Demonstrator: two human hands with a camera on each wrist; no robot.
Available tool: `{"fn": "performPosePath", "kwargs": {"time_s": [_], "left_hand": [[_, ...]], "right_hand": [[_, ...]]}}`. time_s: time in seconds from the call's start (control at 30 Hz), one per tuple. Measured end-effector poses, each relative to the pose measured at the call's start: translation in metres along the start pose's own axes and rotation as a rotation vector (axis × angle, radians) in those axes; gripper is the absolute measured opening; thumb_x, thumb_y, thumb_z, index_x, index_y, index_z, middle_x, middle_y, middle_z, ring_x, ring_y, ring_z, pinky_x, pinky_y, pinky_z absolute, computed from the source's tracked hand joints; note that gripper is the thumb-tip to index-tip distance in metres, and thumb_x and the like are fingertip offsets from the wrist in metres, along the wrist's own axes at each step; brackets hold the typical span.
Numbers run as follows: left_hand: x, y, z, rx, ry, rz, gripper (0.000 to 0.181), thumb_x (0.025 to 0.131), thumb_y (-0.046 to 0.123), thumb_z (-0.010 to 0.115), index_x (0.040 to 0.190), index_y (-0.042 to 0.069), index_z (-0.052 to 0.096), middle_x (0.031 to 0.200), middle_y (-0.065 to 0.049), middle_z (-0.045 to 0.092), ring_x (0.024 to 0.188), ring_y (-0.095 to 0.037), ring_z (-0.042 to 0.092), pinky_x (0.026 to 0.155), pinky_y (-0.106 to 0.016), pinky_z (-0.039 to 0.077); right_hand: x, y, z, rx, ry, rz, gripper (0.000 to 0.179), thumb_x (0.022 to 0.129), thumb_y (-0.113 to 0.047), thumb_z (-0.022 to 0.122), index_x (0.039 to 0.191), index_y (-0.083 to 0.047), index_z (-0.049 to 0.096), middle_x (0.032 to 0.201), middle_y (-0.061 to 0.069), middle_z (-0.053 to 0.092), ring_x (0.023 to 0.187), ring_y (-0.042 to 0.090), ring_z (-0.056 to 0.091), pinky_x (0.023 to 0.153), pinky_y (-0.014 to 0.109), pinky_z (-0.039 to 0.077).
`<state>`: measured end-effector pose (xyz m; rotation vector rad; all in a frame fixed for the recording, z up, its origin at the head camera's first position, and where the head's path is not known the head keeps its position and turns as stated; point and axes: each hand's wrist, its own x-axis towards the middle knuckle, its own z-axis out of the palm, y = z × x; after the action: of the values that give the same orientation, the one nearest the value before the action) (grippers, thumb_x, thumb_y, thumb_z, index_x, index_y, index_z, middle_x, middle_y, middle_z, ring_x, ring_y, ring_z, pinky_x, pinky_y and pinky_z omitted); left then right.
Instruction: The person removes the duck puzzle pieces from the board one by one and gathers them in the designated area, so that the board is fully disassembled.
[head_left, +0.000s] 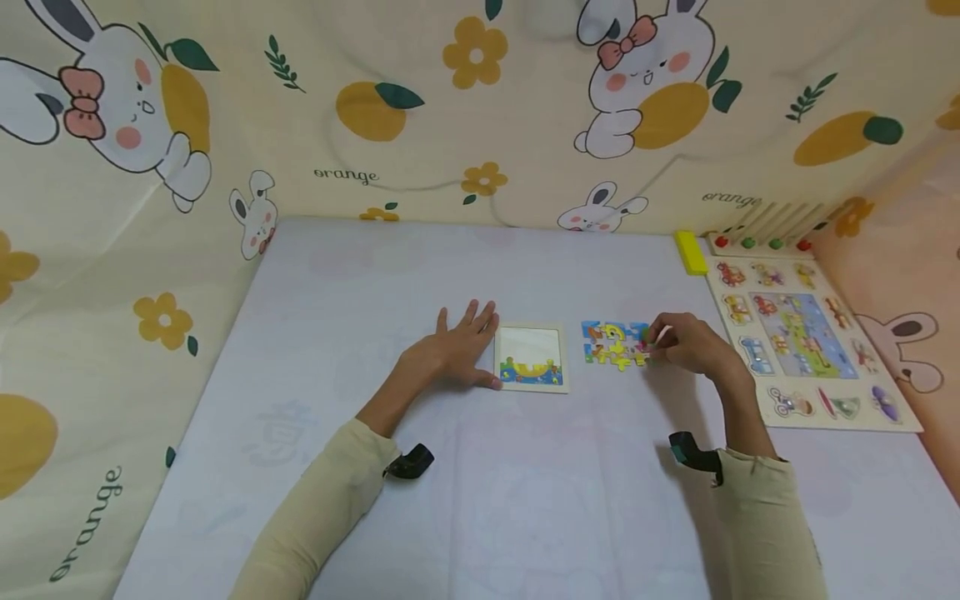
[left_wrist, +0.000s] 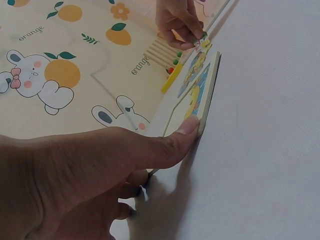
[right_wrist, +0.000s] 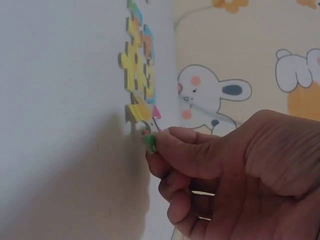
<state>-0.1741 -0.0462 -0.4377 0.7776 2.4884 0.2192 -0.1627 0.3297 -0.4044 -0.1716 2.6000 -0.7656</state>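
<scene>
A square wooden puzzle tray (head_left: 567, 360) lies on the white table, a strip of blue and yellow pieces along its near side. My left hand (head_left: 452, 346) is spread at the tray's left side, fingers extended and thumb at the near corner. The left wrist view has that thumb (left_wrist: 175, 144) against the tray's edge. To the right lies a group of partly joined puzzle pieces (head_left: 613, 342), yellow, blue and orange. At its right end my right hand (head_left: 692, 343) pinches a small puzzle piece (right_wrist: 150, 142) with green on it between thumb and forefinger.
At the right lies a large wooden picture board (head_left: 810, 400) with vehicles and toys on it. Behind it is a rack of wooden rods (head_left: 783, 221) with red and green beads. A yellow block (head_left: 691, 253) stands beside them. A cloth with rabbits and oranges (head_left: 420, 167) borders the table's back.
</scene>
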Motion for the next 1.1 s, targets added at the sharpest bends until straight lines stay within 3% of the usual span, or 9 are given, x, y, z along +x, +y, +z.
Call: {"fn": "performPosePath", "kwargs": {"time_s": [0.47,0.93,1.1], "left_hand": [[0.001,-0.002,0.002,-0.011,0.004,-0.004,0.112,0.095,0.062,0.066,0.169,0.008,0.001,0.177,-0.009,-0.014,0.165,-0.032,-0.014,0.129,-0.071,-0.001],[0.001,-0.003,0.003,-0.013,0.011,0.000,0.112,0.095,0.062,0.066,0.169,0.007,0.001,0.177,-0.009,-0.013,0.165,-0.032,-0.014,0.129,-0.071,0.000],[0.002,-0.002,0.003,-0.011,0.015,0.001,0.111,0.095,0.061,0.066,0.169,0.008,0.002,0.177,-0.009,-0.013,0.165,-0.032,-0.014,0.129,-0.071,0.000]], "right_hand": [[0.008,-0.004,0.000,-0.106,-0.020,0.107,0.032,0.091,-0.010,0.077,0.112,0.009,0.060,0.105,0.029,0.067,0.090,0.034,0.061,0.075,0.035,0.048],[0.006,-0.010,0.000,-0.148,-0.014,0.145,0.027,0.091,-0.010,0.076,0.105,0.008,0.062,0.101,0.027,0.065,0.088,0.034,0.058,0.072,0.036,0.047],[0.002,-0.024,0.002,-0.184,0.030,0.139,0.029,0.093,-0.011,0.075,0.108,0.008,0.059,0.100,0.025,0.063,0.084,0.033,0.055,0.068,0.035,0.044]]}}
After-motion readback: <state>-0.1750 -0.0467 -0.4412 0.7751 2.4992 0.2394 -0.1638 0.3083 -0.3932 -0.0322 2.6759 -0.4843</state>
